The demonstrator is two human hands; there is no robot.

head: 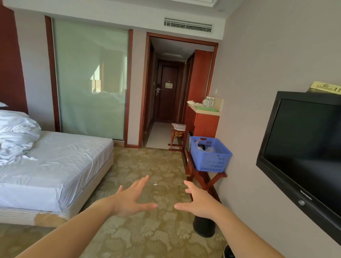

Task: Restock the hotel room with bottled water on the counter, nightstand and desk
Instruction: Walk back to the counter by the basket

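Note:
My left hand [130,198] and my right hand [198,202] are stretched out in front of me over the patterned carpet, fingers spread, holding nothing. Ahead on the right a blue plastic basket [211,154] sits on a wooden folding rack [204,177]; something white and dark lies inside it, too small to make out. Further back a counter [203,110] on a red-brown cabinet carries several clear water bottles [209,101] against the wall, beside a white cup and a green tray.
An unmade bed [49,165] fills the left side. A wall-mounted TV [312,153] juts out on the right. A black bin [204,226] stands below my right hand. A small wooden stool [177,136] sits at the hallway entrance leading to the door.

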